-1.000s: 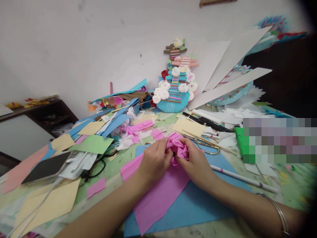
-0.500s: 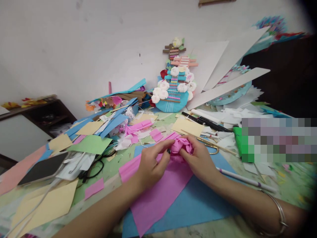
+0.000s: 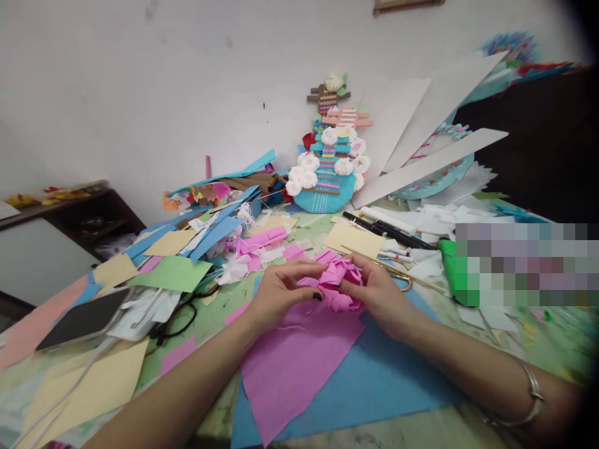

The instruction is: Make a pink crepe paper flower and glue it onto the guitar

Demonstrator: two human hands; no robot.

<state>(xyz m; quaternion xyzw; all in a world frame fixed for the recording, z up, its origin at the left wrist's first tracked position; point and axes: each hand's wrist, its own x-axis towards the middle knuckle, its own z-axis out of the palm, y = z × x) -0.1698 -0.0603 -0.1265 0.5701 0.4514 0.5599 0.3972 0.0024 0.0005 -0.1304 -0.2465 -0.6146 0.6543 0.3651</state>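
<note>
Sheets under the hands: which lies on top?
The pink sheet: it overlaps the blue sheet, which shows past its right and lower edges.

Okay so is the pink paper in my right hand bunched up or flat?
Bunched up: the pink paper in your right hand shows ruffled, overlapping folds, while the pink sheet below lies spread over blue paper.

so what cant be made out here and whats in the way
All in the head view:
Far side of the gathered pink paper: hidden by its own folds and the right hand.
Much of the gold-handled scissors: behind that hand.
Right part of the green object: pixelated.
Upper part of the brown-edged wall piece: cut off by the top edge.
</note>
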